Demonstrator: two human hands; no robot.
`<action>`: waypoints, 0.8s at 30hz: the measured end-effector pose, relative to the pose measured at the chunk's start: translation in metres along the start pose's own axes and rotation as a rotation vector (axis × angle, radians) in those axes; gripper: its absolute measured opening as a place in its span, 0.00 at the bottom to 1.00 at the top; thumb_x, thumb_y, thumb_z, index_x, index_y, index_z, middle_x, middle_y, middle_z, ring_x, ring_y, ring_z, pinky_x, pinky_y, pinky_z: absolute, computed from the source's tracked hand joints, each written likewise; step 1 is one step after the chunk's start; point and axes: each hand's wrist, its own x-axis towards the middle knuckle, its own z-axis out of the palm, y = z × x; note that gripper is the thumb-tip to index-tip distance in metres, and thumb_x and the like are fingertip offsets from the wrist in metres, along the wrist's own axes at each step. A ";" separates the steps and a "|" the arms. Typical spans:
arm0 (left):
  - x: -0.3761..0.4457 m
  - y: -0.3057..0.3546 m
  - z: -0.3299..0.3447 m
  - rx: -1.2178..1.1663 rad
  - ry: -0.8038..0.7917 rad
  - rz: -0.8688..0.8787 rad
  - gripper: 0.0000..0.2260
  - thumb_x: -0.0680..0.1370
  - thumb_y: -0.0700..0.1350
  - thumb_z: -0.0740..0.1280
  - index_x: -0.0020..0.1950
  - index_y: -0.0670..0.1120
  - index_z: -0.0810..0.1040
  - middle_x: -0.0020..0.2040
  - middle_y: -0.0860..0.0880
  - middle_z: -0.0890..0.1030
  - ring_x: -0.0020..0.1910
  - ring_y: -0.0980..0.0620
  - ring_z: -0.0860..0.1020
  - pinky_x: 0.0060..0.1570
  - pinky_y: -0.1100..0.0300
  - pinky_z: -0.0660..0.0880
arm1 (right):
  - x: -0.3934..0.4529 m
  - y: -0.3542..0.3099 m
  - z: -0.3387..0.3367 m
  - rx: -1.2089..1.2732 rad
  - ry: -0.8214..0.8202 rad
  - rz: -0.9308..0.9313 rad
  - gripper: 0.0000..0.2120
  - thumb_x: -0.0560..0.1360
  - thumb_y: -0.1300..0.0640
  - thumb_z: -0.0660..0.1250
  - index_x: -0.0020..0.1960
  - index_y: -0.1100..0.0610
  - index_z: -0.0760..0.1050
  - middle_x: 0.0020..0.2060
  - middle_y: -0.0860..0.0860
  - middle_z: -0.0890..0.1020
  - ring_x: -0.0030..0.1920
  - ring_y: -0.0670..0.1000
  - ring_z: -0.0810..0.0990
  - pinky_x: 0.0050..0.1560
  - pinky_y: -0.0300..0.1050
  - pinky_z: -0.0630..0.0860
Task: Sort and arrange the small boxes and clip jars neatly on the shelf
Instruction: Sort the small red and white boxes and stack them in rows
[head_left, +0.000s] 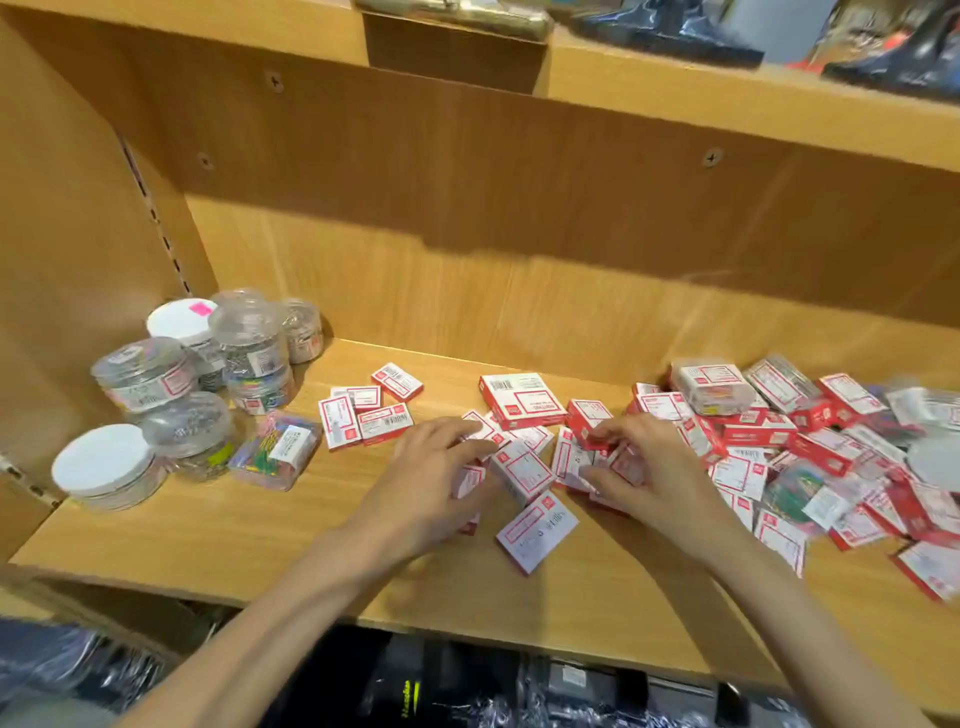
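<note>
Several small red-and-white boxes lie scattered on the wooden shelf (208, 525). My left hand (431, 478) rests over a cluster of them in the middle, fingers curled round small boxes (522, 470). My right hand (644, 467) pinches a small red box (587, 418) among the loose ones. A larger red-and-white box (519, 397) sits behind my hands. Clear clip jars (249, 348) with white lids stand grouped at the left. One loose box (537, 532) lies near the front edge.
A messy heap of red boxes and clear clip packs (810, 441) fills the right side. A flat clear case of coloured clips (275, 449) lies beside the jars. Four boxes (363, 410) lie left of centre. An upper shelf holds dark packages (675, 26).
</note>
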 end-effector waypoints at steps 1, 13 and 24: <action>0.002 0.001 0.003 -0.013 -0.016 -0.004 0.31 0.70 0.65 0.50 0.62 0.50 0.75 0.67 0.50 0.70 0.67 0.49 0.64 0.66 0.51 0.60 | -0.001 -0.006 0.004 0.038 -0.032 -0.004 0.17 0.68 0.47 0.72 0.53 0.53 0.74 0.46 0.48 0.76 0.49 0.49 0.73 0.45 0.39 0.64; 0.018 -0.032 -0.036 0.319 -0.082 -0.403 0.21 0.81 0.49 0.53 0.74 0.51 0.58 0.75 0.41 0.52 0.74 0.40 0.48 0.71 0.48 0.45 | 0.054 -0.051 0.043 -0.017 -0.351 -0.188 0.30 0.73 0.46 0.66 0.71 0.40 0.58 0.57 0.47 0.66 0.58 0.50 0.69 0.56 0.46 0.71; -0.004 -0.040 -0.027 -0.009 -0.018 -0.124 0.20 0.79 0.44 0.59 0.71 0.52 0.64 0.73 0.53 0.60 0.74 0.55 0.50 0.70 0.60 0.44 | 0.058 -0.043 0.016 -0.148 -0.704 -0.223 0.26 0.76 0.51 0.64 0.70 0.39 0.59 0.64 0.50 0.64 0.62 0.53 0.68 0.59 0.45 0.68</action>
